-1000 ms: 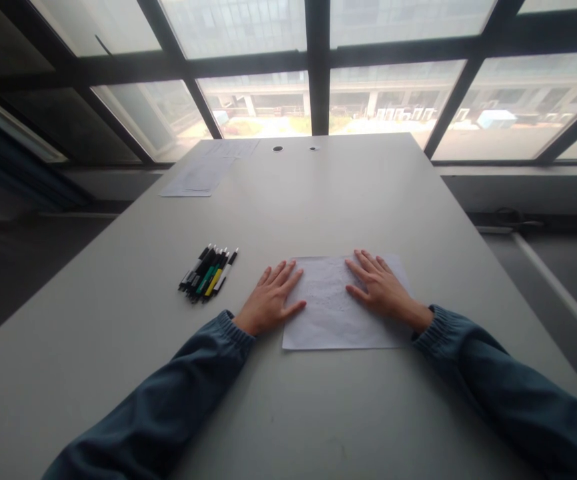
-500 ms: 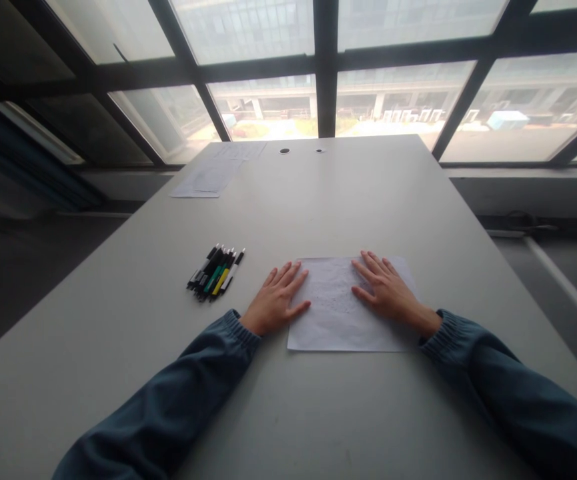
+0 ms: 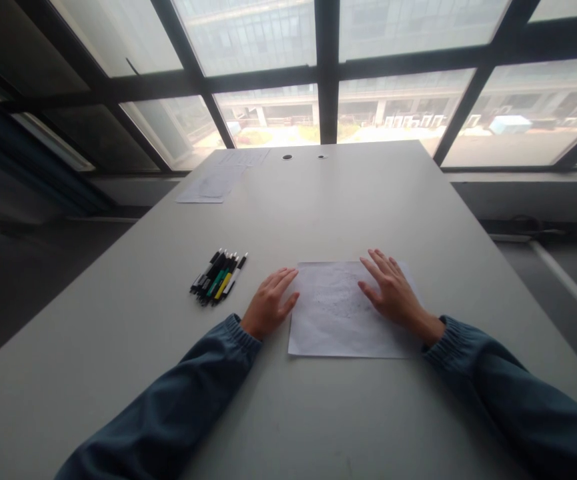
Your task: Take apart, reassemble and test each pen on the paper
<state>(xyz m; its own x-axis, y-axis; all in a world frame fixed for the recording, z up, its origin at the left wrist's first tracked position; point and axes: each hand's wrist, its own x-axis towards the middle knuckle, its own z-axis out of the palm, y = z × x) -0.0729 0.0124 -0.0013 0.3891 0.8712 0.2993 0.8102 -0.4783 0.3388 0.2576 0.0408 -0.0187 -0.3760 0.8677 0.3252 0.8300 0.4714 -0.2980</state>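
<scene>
A white sheet of paper (image 3: 338,333) with faint marks lies flat on the table in front of me. My left hand (image 3: 271,303) is at the paper's left edge, fingers stretched out and holding nothing. Over the right part of the sheet is my right hand (image 3: 391,290), its fingers spread and nothing in it. Whether its palm presses on the paper I cannot tell. Left of my left hand, several pens (image 3: 218,278) lie side by side in a bunch, mostly black, with green, yellow and white barrels among them.
The white table (image 3: 288,220) stretches away to a wall of windows (image 3: 388,110) in dark frames. More papers (image 3: 213,180) lie at its far left corner. Two round holes, one being a cable hole (image 3: 287,157), are near the far edge.
My left hand has drawn back left to the paper's edge, its fingers closer together. My right hand has shifted slightly right and looks a little raised. The view has tilted up slightly.
</scene>
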